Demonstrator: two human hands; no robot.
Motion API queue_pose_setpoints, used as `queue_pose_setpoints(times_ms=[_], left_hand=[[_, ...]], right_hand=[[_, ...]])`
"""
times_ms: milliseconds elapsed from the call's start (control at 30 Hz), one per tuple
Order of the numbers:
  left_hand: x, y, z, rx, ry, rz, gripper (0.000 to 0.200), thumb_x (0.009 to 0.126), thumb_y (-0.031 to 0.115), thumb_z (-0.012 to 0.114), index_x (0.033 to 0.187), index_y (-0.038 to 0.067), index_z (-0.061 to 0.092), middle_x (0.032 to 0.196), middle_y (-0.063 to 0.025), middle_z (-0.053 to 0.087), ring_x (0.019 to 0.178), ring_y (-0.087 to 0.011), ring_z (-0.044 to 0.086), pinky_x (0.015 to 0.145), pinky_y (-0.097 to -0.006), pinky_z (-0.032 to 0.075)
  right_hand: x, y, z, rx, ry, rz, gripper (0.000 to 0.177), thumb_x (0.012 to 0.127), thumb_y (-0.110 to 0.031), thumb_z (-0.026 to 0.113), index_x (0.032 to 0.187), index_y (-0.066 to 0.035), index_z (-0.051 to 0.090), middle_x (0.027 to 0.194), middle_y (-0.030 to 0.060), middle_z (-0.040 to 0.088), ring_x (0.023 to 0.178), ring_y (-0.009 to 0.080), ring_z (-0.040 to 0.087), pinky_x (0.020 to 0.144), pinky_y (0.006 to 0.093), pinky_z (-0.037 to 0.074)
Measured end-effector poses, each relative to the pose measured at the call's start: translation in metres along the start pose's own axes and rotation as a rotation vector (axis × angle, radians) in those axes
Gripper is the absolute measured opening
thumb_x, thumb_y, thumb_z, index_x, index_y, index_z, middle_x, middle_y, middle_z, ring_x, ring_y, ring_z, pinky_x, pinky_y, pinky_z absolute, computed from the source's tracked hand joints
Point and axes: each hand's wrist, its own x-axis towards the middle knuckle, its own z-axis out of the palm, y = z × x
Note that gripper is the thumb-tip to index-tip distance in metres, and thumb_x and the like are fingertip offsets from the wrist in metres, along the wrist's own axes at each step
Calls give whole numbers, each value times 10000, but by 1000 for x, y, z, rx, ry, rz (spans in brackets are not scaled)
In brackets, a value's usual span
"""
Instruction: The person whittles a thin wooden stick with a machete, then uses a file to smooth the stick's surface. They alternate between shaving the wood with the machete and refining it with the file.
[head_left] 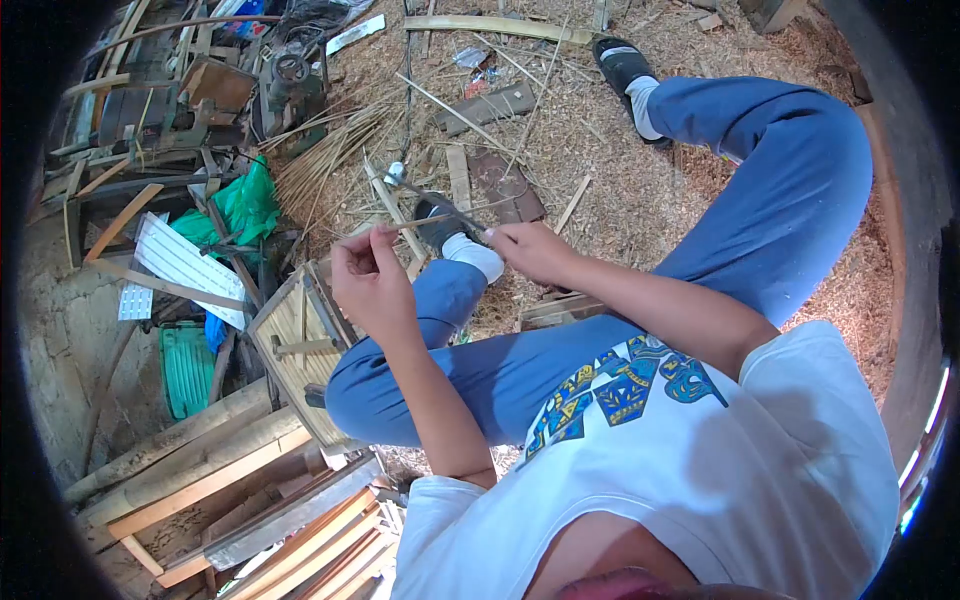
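Between thumb and fingers, my left hand (372,282) pinches one end of a thin wooden strip (412,223). The strip points right, toward my other hand. My right hand (532,252) is closed around the handle end of a knife (447,204), most of the handle being hidden in the fist. Its dark blade slants up and left and overlaps the strip in this view. Both hands are above my bent leg in blue trousers (520,365), near one dark shoe (436,222).
Wood shavings (640,200) cover the ground, with a bundle of thin sticks (335,160) at the left. A wooden box (295,345) stands beside my knee. Green plastic (245,205) and a pile of scrap lie farther left. Long boards (215,450) rest at the lower left.
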Motion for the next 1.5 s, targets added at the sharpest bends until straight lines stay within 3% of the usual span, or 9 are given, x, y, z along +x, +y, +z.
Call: queue_pose_setpoints(times_ms=[100, 233, 467, 633, 733, 767, 900, 1067, 1500], left_hand=[[-8, 0, 1, -46, 12, -3, 139, 986, 67, 681, 911, -25, 608, 849, -113, 725, 773, -119, 702, 682, -243, 537], [-6, 0, -7, 27, -10, -32, 165, 988, 94, 696, 917, -25, 607, 869, -126, 729, 786, -133, 707, 710, -242, 552], [-7, -4, -11, -17, -1, -65, 177, 987, 107, 701, 907, -22, 610, 852, -110, 732, 763, -114, 696, 677, -241, 528], [-5, -14, -16, -17, -1, -57, 169, 987, 103, 700, 909, -16, 610, 854, -105, 732, 757, -112, 688, 677, -243, 526], [-5, -16, -12, -49, 2, -33, 158, 990, 93, 692, 915, -14, 603, 856, -102, 720, 758, -110, 677, 679, -248, 524], [-6, -15, -11, -45, 14, -24, 155, 991, 90, 689, 917, -13, 599, 853, -99, 713, 757, -110, 672, 681, -251, 524], [-8, -18, -10, -41, 48, -5, 151, 994, 80, 679, 924, -12, 582, 851, -84, 686, 763, -109, 652, 697, -259, 519], [-12, -12, -9, 18, 35, 6, 151, 996, 77, 676, 925, -14, 580, 849, -61, 660, 781, -104, 640, 717, -259, 514], [-10, -9, 8, -31, 61, 93, 130, 1007, 23, 650, 914, -31, 577, 867, -78, 665, 823, -108, 661, 739, -248, 555]], right_hand=[[-12, -26, -2, 22, -50, -170, 455, 1038, -454, 507, 1116, -62, 725, 993, 218, 734, 896, 404, 702, 813, 455, 540], [-1, 15, 1, -23, -77, 268, 476, 1039, -466, 493, 1070, -47, 719, 1003, 213, 734, 924, 415, 697, 823, 472, 536], [-11, -10, 11, -125, 12, -186, 434, 1037, -439, 491, 1081, -61, 700, 940, 239, 709, 889, 433, 685, 796, 506, 530], [7, 56, 6, -151, 34, 283, 511, 1048, -454, 458, 955, 1, 671, 767, 196, 674, 709, 353, 674, 688, 476, 506], [8, 42, 15, -110, 104, 119, 516, 1049, -453, 465, 960, 12, 668, 755, 195, 663, 707, 334, 665, 698, 450, 510], [6, 26, 16, -19, 41, 181, 484, 1042, -449, 491, 981, -16, 696, 813, 233, 693, 737, 410, 676, 712, 482, 527], [-4, -20, 25, 42, 59, -230, 411, 1059, -378, 504, 953, -9, 652, 725, 197, 637, 665, 343, 637, 662, 451, 497], [-21, -35, 20, 103, 4, -241, 403, 1074, -351, 496, 914, 1, 610, 662, 117, 573, 613, 211, 577, 619, 403, 467], [-18, -35, 4, 34, 8, -212, 417, 1073, -374, 489, 895, -15, 603, 700, 175, 580, 630, 284, 552, 651, 429, 463]])
